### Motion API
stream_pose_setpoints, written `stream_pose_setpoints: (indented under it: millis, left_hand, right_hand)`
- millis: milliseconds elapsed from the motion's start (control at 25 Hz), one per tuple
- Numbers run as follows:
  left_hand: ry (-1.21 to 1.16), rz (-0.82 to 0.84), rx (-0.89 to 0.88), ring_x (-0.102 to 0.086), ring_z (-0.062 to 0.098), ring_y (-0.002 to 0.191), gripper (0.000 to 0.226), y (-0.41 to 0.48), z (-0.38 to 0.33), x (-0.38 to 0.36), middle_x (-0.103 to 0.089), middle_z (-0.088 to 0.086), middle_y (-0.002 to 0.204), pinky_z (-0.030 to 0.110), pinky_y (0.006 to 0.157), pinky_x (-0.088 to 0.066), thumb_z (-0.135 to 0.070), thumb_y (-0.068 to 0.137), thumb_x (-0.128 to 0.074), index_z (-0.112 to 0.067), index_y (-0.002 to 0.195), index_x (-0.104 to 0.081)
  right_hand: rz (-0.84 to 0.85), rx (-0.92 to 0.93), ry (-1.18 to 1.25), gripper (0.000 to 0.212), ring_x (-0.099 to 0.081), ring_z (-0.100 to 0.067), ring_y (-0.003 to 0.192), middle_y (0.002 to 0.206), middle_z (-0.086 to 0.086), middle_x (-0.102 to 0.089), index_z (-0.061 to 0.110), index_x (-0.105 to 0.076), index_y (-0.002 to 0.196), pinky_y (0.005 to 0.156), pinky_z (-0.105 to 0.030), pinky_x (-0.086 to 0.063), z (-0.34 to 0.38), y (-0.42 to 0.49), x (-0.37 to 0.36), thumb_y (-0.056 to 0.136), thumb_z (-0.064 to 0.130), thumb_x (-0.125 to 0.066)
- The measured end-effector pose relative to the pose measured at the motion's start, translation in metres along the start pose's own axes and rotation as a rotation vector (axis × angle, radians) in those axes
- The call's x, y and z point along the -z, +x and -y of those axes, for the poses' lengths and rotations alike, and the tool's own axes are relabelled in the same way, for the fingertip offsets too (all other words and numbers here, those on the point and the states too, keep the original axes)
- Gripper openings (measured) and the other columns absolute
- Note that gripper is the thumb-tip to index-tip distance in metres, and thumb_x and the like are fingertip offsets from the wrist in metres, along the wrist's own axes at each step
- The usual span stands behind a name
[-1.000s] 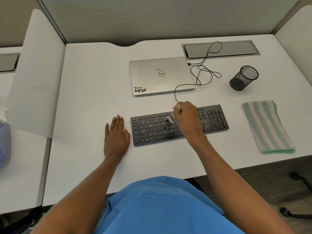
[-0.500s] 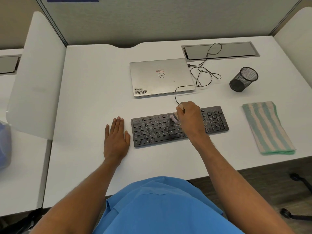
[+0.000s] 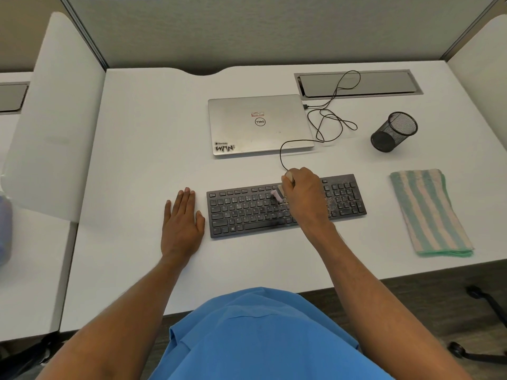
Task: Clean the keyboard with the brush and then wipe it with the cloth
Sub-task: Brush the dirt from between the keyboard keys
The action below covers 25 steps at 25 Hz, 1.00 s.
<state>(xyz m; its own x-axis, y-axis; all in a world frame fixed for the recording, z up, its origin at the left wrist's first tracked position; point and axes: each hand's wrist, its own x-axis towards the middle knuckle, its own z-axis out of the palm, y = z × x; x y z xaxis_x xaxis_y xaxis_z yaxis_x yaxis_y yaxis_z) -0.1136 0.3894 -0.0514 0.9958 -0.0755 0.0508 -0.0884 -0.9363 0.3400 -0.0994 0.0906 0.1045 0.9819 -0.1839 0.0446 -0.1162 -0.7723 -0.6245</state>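
Two steps, brushing first: right hand grips the brush on the keyboard mid-frame, left hand lies flat beside it; the dusty right keys likely come next.

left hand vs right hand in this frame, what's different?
Grip: the left hand holds nothing, fingers straight; the right hand is curled round the brush.
Place: the left hand lies flat on the desk beside the left end of the keyboard; the right hand is over the keyboard's middle, with the brush down at the keys.
Shared: both hands are bare, backs facing up.
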Motion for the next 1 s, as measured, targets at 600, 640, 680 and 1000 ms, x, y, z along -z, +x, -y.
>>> stream_pose_setpoints:
  millis: [600,640,680,1000]
  left_hand:
    - [0.006,0.009,0.013,-0.017,0.017,0.162,0.067,0.000,-0.001,0.000,-0.026,0.005,0.173,0.044,0.133,-0.007,-0.036,0.104,-0.026,-0.009,0.165,-0.030]
    - [0.007,0.008,0.012,-0.018,0.017,0.162,0.067,0.000,-0.001,0.000,-0.027,0.005,0.173,0.044,0.133,-0.007,-0.035,0.104,-0.026,-0.009,0.165,-0.031]
    - [0.006,0.007,0.011,-0.018,0.017,0.162,0.067,0.000,-0.001,0.000,-0.027,0.005,0.173,0.045,0.133,-0.008,-0.035,0.104,-0.026,-0.009,0.165,-0.031]
    - [0.009,0.016,0.013,-0.016,0.016,0.162,0.067,0.000,0.000,-0.001,-0.026,0.005,0.174,0.044,0.133,-0.006,-0.036,0.104,-0.025,-0.009,0.166,-0.030]
  right_hand:
    - [-0.001,0.006,0.004,0.041,-0.052,0.007,0.057,0.067,-0.001,-0.046,0.014,-0.042,0.062,0.048,-0.014,-0.031,0.002,-0.002,0.006,0.103,0.013,-0.046]
    - [0.008,0.008,-0.009,0.042,-0.046,0.001,0.051,0.064,0.001,-0.045,0.017,-0.038,0.061,0.049,-0.015,-0.028,0.000,-0.002,0.003,0.102,0.014,-0.047]
    - [0.027,0.013,-0.013,0.044,-0.040,-0.001,0.047,0.063,0.001,-0.043,0.018,-0.034,0.060,0.050,-0.018,-0.027,-0.002,-0.003,-0.001,0.101,0.013,-0.047]
    - [0.053,-0.018,-0.094,0.035,-0.047,-0.018,0.062,0.072,-0.008,-0.053,0.009,-0.047,0.067,0.054,-0.027,-0.032,-0.011,0.003,0.003,0.101,0.016,-0.048]
